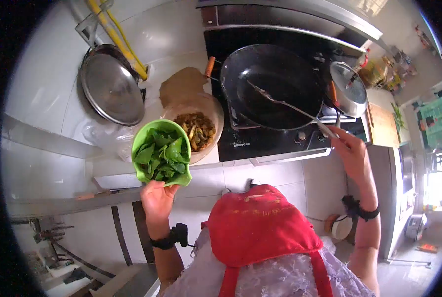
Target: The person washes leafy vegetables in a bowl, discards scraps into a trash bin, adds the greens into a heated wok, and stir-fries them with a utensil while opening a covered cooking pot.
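My left hand (156, 199) grips a light green bowl (182, 179) by its near rim, holding it over the counter's front edge. Green leaves (161, 154) fill the bowl. In my right hand (350, 152) is the handle of a metal spatula (294, 107), which slants down to the left into a large black wok (260, 112). The spatula's tip is inside the wok, seen nearly edge-on. Apart from a little shine, the wok's inside looks dark and bare. Behind the green bowl, a large pale bowl (215, 111) holds brownish cooked food (197, 129).
The wok sits on a black glass gas stove (245, 144) with knobs in front. To its right stands a lidded pan (348, 88). A big metal lid (113, 89) leans at the left wall below a yellow pipe (122, 34). A wooden board (383, 124) lies farther right.
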The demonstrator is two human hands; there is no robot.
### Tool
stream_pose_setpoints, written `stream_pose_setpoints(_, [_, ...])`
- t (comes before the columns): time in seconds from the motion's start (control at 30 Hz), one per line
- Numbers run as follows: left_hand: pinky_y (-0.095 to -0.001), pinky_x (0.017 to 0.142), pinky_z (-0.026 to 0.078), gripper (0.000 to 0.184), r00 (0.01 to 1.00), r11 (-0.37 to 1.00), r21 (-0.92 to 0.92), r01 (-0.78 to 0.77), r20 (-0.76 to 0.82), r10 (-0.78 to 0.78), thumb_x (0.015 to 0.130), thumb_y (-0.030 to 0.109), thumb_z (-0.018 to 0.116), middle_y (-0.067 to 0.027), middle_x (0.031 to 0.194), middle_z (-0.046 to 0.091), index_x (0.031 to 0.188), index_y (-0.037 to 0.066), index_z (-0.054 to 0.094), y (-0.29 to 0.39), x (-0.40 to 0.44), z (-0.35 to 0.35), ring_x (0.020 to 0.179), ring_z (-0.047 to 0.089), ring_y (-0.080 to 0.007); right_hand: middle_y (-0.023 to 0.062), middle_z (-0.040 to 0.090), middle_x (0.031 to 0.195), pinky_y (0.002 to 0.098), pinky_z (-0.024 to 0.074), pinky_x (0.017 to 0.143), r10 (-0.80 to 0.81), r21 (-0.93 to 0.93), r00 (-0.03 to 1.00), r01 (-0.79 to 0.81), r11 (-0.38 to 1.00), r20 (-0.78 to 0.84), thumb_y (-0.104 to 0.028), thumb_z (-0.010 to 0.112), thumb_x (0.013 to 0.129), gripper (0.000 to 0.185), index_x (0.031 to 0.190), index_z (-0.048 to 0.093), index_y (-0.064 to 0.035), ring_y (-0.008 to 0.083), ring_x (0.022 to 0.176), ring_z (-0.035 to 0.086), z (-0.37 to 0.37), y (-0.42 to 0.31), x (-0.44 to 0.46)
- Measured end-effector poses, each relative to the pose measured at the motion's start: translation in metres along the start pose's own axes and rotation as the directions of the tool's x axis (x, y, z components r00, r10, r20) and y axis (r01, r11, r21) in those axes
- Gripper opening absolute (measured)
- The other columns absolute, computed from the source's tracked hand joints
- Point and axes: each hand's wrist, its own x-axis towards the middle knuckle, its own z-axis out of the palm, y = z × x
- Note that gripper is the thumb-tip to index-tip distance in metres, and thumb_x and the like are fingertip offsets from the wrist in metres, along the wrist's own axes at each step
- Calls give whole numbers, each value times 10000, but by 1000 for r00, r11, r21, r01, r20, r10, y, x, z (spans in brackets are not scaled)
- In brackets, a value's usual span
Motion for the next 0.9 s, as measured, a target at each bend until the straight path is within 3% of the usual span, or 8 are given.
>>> stream_pose_setpoints(0.07, [-441,878,569,547,999,999,5,49,-5,-49,764,46,526,-158,1228,595,1303,-28,464,-3,4,2,1045,631,-310,158,628,821,394,481,694,-127,-234,992,120,965,-14,-190,596,905,309,1189,656,-84,321,747,611,-14,1,3])
stream_pose_setpoints(0.13, [-437,875,571,544,997,997,15,71,10,-71,761,50,533,-163,1221,598,1296,-27,472,-5,10,4,1044,629,-314,168,649,869,440,491,737,-149,-410,989,133,902,-7,-197,592,898,277,1147,673,-106,350,833,630,-12,11,15])
stream_pose_setpoints(0.23, [-439,882,567,546,996,997,28,77,50,-79,756,62,546,-170,1222,598,1292,-22,483,-10,14,7,1063,615,-324,172,668,929,463,501,775,-158,-523,986,162,837,53,-211,592,884,254,1100,694,-122,347,892,643,-4,10,33])
stream_pose_setpoints(0.37, [-448,854,583,573,996,996,5,87,34,-87,743,34,533,-165,1225,594,1309,-18,461,-11,10,10,1055,626,-320,147,691,1011,441,519,819,-96,-594,975,198,780,198,-241,617,849,256,1060,720,-140,326,952,655,12,-2,59])
stream_pose_setpoints(0.53, [-465,842,591,606,1000,1000,0,-8,-25,8,735,17,522,-152,1246,585,1336,10,443,-18,-3,25,1063,630,-328,134,672,916,416,543,782,-358,-569,918,387,726,167,-225,602,869,240,1068,692,-128,308,867,666,65,17,85])
stream_pose_setpoints(0.67, [-477,856,583,613,1000,1000,-12,0,-12,0,741,25,523,-147,1266,579,1348,19,440,-21,-9,24,1085,621,-334,155,648,969,413,564,701,-266,-573,963,240,784,40,-212,592,887,237,1095,652,-117,317,849,671,112,27,118])
stream_pose_setpoints(0.8, [-485,880,568,608,1000,1000,4,-21,-4,21,756,45,529,-146,1286,571,1356,20,441,-20,-12,27,1111,609,-331,150,653,951,415,561,713,-308,-588,951,240,772,-16,-213,587,893,229,1091,650,-115,318,846,671,76,20,112])
stream_pose_setpoints(0.9, [-479,889,561,603,999,998,33,-46,5,46,767,64,535,-144,1286,574,1361,22,442,-19,-14,26,1116,607,-326,148,687,910,430,544,772,-263,-597,962,252,762,70,-218,605,863,217,1016,704,-101,322,887,670,19,3,81])
